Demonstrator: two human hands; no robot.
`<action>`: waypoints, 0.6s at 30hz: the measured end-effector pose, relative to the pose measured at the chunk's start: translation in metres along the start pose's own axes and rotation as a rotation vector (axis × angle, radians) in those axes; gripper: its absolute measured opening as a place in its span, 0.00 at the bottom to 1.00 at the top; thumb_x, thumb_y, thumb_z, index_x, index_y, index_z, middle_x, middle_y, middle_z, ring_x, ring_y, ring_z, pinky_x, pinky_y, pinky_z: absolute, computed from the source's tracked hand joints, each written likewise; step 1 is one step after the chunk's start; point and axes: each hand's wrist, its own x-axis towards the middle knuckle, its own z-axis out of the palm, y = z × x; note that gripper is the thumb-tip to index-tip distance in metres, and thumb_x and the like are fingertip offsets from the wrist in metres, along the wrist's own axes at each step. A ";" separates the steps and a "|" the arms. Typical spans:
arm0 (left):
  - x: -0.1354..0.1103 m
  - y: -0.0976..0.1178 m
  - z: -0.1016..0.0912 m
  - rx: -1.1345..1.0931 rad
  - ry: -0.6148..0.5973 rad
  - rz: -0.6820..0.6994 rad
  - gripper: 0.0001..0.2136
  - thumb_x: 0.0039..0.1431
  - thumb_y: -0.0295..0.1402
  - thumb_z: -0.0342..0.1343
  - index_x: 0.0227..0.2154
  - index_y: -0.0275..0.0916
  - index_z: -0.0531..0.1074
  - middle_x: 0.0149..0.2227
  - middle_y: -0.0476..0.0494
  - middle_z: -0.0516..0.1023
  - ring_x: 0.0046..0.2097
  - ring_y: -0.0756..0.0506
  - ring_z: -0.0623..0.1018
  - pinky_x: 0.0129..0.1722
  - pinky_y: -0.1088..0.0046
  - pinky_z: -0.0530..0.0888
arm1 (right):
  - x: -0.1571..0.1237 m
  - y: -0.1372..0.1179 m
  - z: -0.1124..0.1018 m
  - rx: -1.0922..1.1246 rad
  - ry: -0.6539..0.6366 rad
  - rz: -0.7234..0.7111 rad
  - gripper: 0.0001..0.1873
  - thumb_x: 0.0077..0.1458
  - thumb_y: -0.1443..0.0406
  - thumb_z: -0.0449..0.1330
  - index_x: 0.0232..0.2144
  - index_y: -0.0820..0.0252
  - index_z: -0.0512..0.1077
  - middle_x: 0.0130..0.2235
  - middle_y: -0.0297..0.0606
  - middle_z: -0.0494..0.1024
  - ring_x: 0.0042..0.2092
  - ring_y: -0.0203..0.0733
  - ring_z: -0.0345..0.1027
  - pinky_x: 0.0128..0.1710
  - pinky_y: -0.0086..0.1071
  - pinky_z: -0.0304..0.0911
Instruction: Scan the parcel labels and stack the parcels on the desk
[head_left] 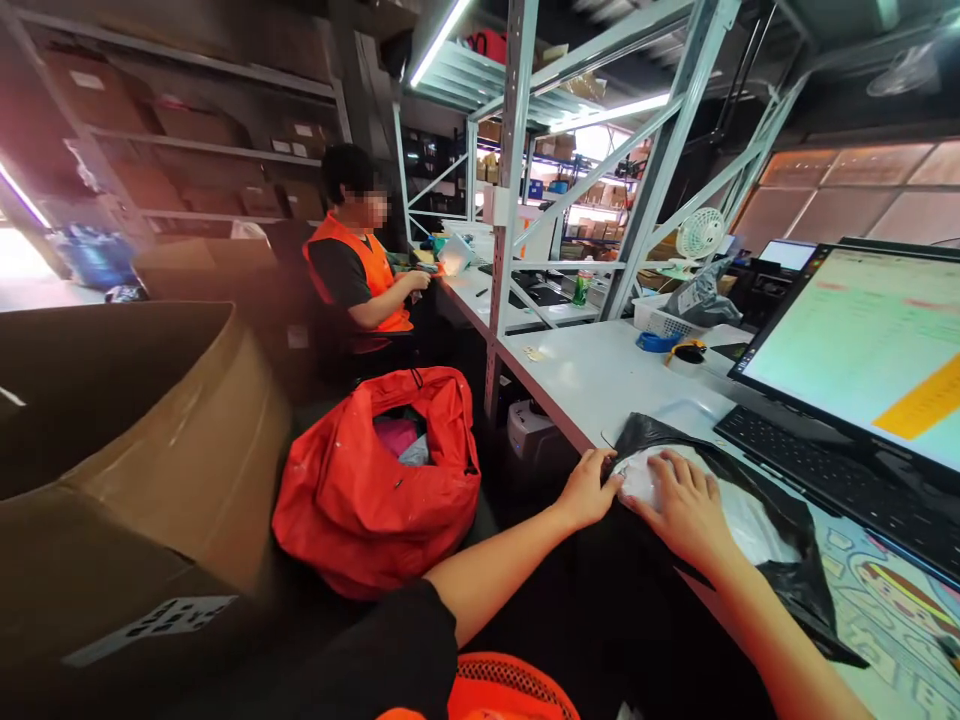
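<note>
A black plastic mailer bag (787, 560) lies on the white table (592, 375) near its front edge, with a white wrapped item (739, 515) showing at its mouth. My left hand (589, 487) pinches the bag's left edge. My right hand (686, 505) lies flat on the white item, fingers stretched out toward the left.
A black keyboard (817, 465) and a lit monitor (870, 350) stand to the right. Tape rolls (671, 347) and a small fan (699, 235) sit farther back. A red sack (375, 480) and big cardboard boxes (135, 420) stand on the floor at left. A person in an orange vest (360, 270) sits beyond.
</note>
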 end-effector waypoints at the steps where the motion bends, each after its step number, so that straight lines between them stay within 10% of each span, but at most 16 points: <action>1: 0.002 -0.004 0.000 -0.028 -0.010 -0.005 0.19 0.62 0.31 0.62 0.57 0.40 0.73 0.55 0.36 0.75 0.55 0.39 0.77 0.60 0.55 0.75 | -0.002 0.001 0.003 0.000 0.006 -0.007 0.32 0.59 0.49 0.62 0.61 0.57 0.69 0.66 0.52 0.69 0.65 0.67 0.61 0.62 0.64 0.60; 10: 0.011 -0.031 -0.012 -0.299 -0.093 -0.227 0.20 0.54 0.25 0.64 0.51 0.37 0.75 0.38 0.46 0.75 0.30 0.50 0.76 0.31 0.67 0.82 | -0.014 0.022 -0.018 0.294 0.026 -0.066 0.19 0.66 0.61 0.51 0.50 0.52 0.80 0.53 0.43 0.82 0.54 0.59 0.74 0.53 0.52 0.72; 14: 0.007 -0.016 -0.012 -0.241 0.059 -0.174 0.13 0.55 0.25 0.64 0.45 0.36 0.77 0.39 0.42 0.77 0.42 0.42 0.80 0.46 0.58 0.82 | -0.029 0.019 -0.066 0.602 0.005 -0.068 0.16 0.64 0.60 0.54 0.47 0.42 0.81 0.48 0.38 0.84 0.49 0.54 0.79 0.47 0.47 0.77; 18: -0.001 0.017 -0.022 -0.281 0.144 0.109 0.42 0.50 0.26 0.70 0.68 0.43 0.62 0.57 0.34 0.76 0.57 0.37 0.77 0.56 0.58 0.77 | -0.049 0.013 -0.118 0.748 -0.049 -0.063 0.14 0.66 0.55 0.56 0.47 0.35 0.81 0.41 0.34 0.84 0.38 0.51 0.80 0.32 0.39 0.77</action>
